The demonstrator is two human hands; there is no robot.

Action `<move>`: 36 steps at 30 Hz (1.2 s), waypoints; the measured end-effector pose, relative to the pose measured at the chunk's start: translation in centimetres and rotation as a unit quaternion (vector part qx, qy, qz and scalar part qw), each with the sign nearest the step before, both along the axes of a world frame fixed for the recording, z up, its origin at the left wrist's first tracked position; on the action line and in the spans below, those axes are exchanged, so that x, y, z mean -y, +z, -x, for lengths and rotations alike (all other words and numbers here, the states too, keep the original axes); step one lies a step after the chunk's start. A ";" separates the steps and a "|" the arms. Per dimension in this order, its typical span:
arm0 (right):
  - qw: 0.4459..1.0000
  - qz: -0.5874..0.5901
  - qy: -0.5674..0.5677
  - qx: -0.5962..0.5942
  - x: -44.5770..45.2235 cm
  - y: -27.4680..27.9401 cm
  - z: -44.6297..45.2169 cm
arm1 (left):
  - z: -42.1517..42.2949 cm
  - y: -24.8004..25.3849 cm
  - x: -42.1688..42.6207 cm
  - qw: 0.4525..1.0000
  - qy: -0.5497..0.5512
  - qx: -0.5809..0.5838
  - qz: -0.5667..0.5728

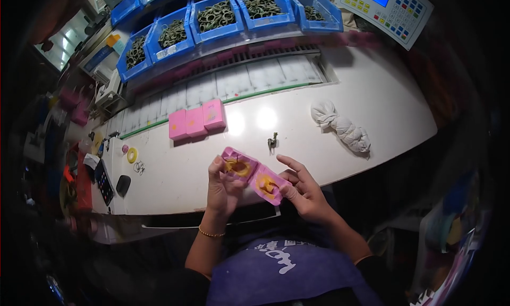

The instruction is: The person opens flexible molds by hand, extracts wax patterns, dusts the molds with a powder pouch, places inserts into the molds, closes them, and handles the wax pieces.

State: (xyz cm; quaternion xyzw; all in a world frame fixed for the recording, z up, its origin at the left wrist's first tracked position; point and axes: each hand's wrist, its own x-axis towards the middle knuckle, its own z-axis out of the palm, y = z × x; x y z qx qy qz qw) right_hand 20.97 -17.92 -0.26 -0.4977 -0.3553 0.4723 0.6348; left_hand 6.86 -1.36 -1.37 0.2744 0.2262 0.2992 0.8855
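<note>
A pink rubber mould [256, 175] is spread apart between my hands, above the table's front edge. Both of its faces show yellow-stained hollows. My left hand [220, 193] grips the left half, with the thumb on its outer edge. The right half is pinched by my right hand [308, 197], whose index finger stretches out past it. Just beyond the mould lies a small dark greenish piece [272, 141], too small to make out exactly. Farther back, several pink blocks [196, 121] with yellow marks stand side by side.
Blue bins [217, 15] of greenish ring-shaped pieces line the back. A twisted white cloth [341, 128] lies at right, below a keypad panel [390, 8]. To the left are a yellow tape roll [132, 155], a dark mouse-shaped object [123, 185] and a conveyor-like strip [212, 91] behind.
</note>
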 end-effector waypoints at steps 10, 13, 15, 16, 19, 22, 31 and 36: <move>0.997 -0.039 0.009 0.061 -0.4 -2.2 1.7 | -2.9 3.4 1.4 0.979 -0.068 0.135 0.134; 0.984 0.025 0.010 0.177 0.5 -0.5 0.3 | -2.8 3.3 1.5 0.998 -0.032 0.011 0.049; 0.911 0.002 -0.097 0.402 0.8 0.4 -2.7 | -2.6 3.5 1.3 0.999 -0.037 -0.016 0.033; 0.831 -0.036 -0.181 0.525 0.9 0.6 -5.0 | -2.5 3.5 1.3 0.998 -0.045 -0.044 0.018; 0.697 0.027 -0.276 0.661 1.4 2.0 -10.6 | -2.8 4.2 1.0 0.995 -0.053 -0.084 -0.006; 0.610 0.123 -0.209 0.754 1.3 0.4 -14.3 | -3.3 4.0 0.7 0.991 -0.065 -0.114 -0.010; 0.690 -0.210 -0.217 0.658 0.0 3.5 -6.7 | -4.5 2.7 0.2 0.989 -0.086 -0.122 0.020; 0.667 -0.130 -0.048 0.732 -1.8 4.6 -3.1 | -4.3 2.6 -0.3 0.980 -0.164 -0.022 0.108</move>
